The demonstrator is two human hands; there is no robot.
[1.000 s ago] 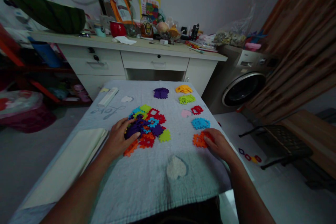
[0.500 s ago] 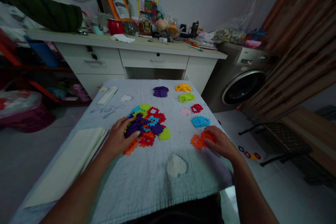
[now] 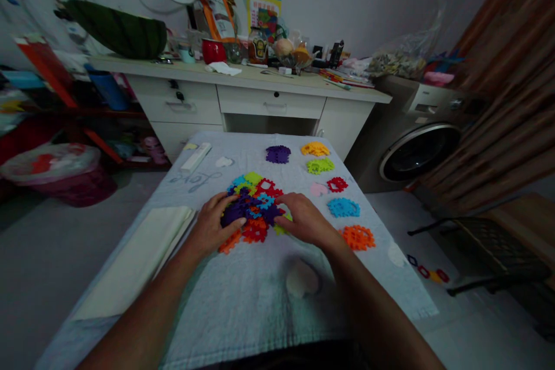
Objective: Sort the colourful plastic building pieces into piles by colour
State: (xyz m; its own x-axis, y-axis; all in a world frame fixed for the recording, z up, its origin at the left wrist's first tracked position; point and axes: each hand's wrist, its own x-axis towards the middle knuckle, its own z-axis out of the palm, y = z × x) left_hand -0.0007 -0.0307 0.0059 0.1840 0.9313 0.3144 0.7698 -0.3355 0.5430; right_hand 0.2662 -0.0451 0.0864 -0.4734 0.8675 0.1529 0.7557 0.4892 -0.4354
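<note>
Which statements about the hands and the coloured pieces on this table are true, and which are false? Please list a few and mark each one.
1. The left hand and the right hand are both at the mixed heap. True.
2. The orange pile is the farthest pile from the person. False: it is the nearest.
3. The blue pile lies between the red pile and the orange pile. True.
4. The narrow white object lies right of the mixed heap. False: it lies beyond it, to the left.
</note>
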